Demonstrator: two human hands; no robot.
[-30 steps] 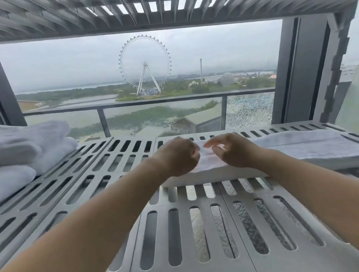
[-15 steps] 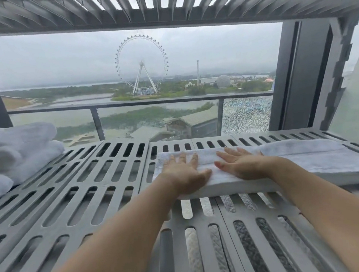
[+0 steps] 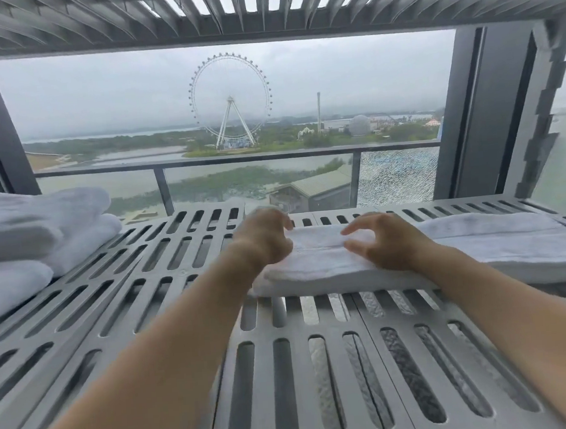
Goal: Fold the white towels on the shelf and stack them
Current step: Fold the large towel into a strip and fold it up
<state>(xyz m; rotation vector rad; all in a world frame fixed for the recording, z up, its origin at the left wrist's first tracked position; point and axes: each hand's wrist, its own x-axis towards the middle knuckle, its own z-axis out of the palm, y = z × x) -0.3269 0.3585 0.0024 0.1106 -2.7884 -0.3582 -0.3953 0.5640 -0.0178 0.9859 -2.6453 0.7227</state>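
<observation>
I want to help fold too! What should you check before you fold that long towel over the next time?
1. Towel lies flat on the slatted shelf: ok, a long strip running to the right.
2. Left hand is at the towel's left end: ok, fingers curled over it.
3. Right hand is on the towel: ok, heel resting on it, fingers lifted and spread.
4. A firm grip on the end: cannot tell; the left fingertips are hidden and blurred.
5. Right end of the towel is straight: cannot tell; it runs out of view.
6. Somewhere to stack it: ok, a stack of folded towels sits at the shelf's left.
</observation>
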